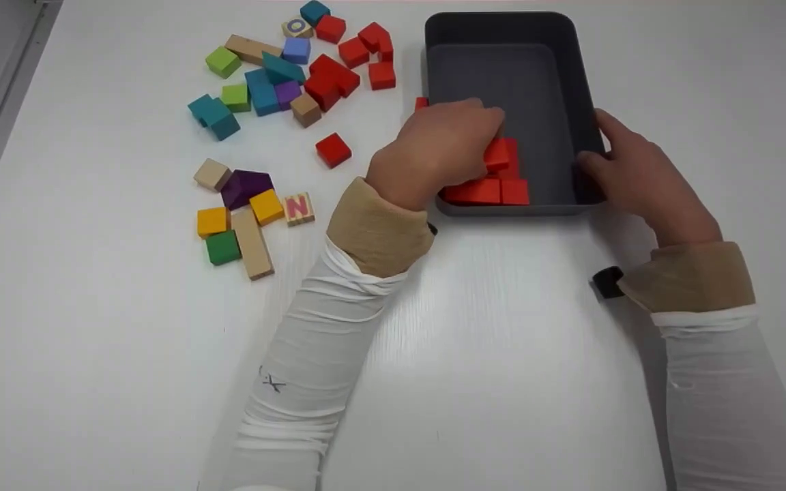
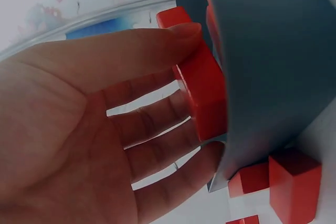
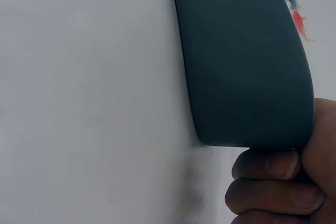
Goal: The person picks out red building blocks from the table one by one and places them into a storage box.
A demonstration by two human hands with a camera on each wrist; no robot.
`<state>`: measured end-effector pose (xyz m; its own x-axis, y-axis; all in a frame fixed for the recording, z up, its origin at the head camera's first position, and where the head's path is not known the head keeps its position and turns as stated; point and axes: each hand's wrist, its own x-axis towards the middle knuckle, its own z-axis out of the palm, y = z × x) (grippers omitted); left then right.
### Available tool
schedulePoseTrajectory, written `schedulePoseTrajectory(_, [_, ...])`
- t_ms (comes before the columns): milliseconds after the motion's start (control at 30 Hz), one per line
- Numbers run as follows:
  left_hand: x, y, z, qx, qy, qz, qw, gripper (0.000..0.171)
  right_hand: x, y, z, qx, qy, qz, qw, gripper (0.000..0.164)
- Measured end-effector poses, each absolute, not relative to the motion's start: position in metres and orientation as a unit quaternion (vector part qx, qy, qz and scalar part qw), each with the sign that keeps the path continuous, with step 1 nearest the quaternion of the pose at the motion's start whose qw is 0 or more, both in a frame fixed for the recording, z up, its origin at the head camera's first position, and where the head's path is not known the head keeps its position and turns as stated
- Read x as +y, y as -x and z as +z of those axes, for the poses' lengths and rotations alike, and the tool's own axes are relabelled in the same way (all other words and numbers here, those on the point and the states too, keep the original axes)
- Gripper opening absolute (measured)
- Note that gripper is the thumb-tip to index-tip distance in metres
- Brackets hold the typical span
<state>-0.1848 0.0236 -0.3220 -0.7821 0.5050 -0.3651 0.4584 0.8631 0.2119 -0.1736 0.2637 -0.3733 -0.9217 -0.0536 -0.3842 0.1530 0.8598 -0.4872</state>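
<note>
A dark grey rectangular tray (image 1: 499,75) lies on the white table. My left hand (image 1: 444,146) reaches over its left wall, and the left wrist view shows thumb and fingers pinching a red block (image 2: 205,90) beside the grey wall. Several other red blocks (image 1: 514,192) lie inside the tray's front left corner, partly hidden by this hand. At the right side my right hand (image 1: 638,174) grips the tray's wall, its thumb over the rim. In the right wrist view the fingers (image 3: 270,195) are curled by the tray's corner.
Several loose red blocks (image 1: 325,82) lie left of the tray, among teal, green, purple and plain wooden ones. A single red block (image 1: 333,150) sits nearer. Closer to me is a group with a yellow block (image 1: 267,206), a wooden plank (image 1: 252,244) and a letter N block (image 1: 298,209).
</note>
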Motion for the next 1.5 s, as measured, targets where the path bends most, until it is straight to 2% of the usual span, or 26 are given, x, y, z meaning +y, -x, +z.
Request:
schedulePoseTrajectory(167, [0.025,0.186,-0.325,0.941,-0.256,0.044,0.217,0.052,0.263,0.174,-0.373,0.944,-0.028,-0.263,0.199,0.060])
schedulePoseTrajectory(533, [0.026,0.191,-0.332,0.952,-0.233,0.053,0.193,0.054,0.264,0.174,-0.373,0.942,-0.034,-0.269,0.199,0.060])
schedulePoseTrajectory(767, [0.027,0.194,-0.337,0.960,-0.221,0.056,0.164,0.048,0.264,0.174,-0.374,0.944,-0.034,-0.261,0.198,0.061])
schedulePoseTrajectory(1000, [0.027,0.200,-0.346,0.970,-0.200,0.059,0.128,0.049,0.265,0.173,-0.373,0.946,-0.023,-0.261,0.193,0.060])
schedulePoseTrajectory(1267, [0.024,0.206,-0.353,0.971,-0.169,0.071,0.150,0.046,0.264,0.173,-0.372,0.945,-0.025,-0.260,0.197,0.061])
schedulePoseTrajectory(1500, [0.025,0.206,-0.356,0.973,-0.168,0.071,0.143,0.046,0.264,0.174,-0.372,0.944,-0.035,-0.258,0.202,0.061])
